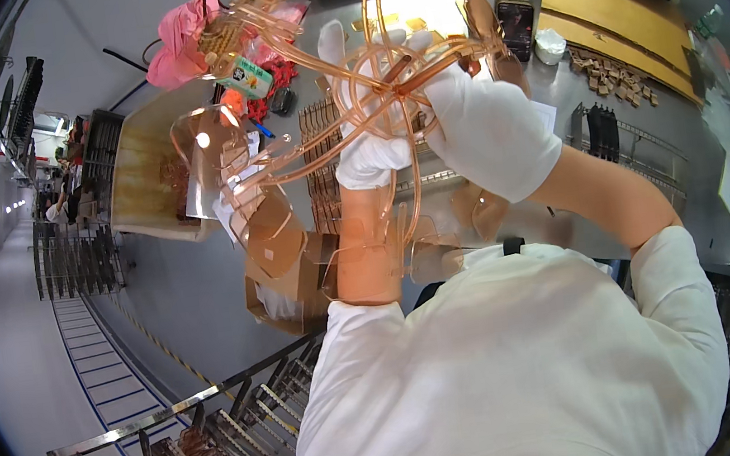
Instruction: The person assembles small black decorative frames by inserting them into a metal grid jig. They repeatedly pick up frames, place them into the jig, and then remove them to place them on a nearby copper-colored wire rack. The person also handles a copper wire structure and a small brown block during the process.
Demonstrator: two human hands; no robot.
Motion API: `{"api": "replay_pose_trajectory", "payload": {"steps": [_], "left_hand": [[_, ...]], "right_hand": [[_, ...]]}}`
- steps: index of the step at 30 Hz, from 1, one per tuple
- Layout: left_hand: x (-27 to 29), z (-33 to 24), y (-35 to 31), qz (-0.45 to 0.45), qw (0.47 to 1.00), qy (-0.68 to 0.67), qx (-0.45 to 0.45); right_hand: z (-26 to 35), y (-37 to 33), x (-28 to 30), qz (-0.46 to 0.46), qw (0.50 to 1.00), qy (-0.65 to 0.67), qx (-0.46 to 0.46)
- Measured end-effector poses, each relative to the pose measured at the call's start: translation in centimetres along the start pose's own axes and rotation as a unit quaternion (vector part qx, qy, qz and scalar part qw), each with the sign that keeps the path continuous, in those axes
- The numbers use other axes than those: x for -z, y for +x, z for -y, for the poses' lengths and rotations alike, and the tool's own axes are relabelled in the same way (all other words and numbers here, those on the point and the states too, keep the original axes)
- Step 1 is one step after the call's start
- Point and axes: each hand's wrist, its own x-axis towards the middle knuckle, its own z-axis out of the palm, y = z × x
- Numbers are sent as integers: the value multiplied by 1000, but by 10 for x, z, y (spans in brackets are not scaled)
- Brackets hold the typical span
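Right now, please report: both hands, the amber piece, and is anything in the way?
Left hand and right hand gloved, both at branched amber piece. Its branches partly cover left hand. Cardboard box lower, to the left.

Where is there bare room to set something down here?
Table: a bare patch between the rack and the white sheet. Floor: a free stretch between the bin and the box. Crowded: around the left hand and right hand, which hold the amber frames.
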Motion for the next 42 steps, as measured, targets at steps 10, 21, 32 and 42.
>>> {"api": "replay_pose_trajectory", "payload": {"steps": [10,21,32,42], "left_hand": [[-35,0,1,-67,996,31,-58],[-43,-42,1,-29,992,126,-1],[-11,-66,14,-123,964,233,-30],[-6,-93,69,14,733,670,113]], "right_hand": [[1,-15,-1,66,997,-28,6],[20,-10,6,71,986,136,-61],[8,-13,29,27,958,285,-1],[9,-10,6,187,971,64,134]]}}
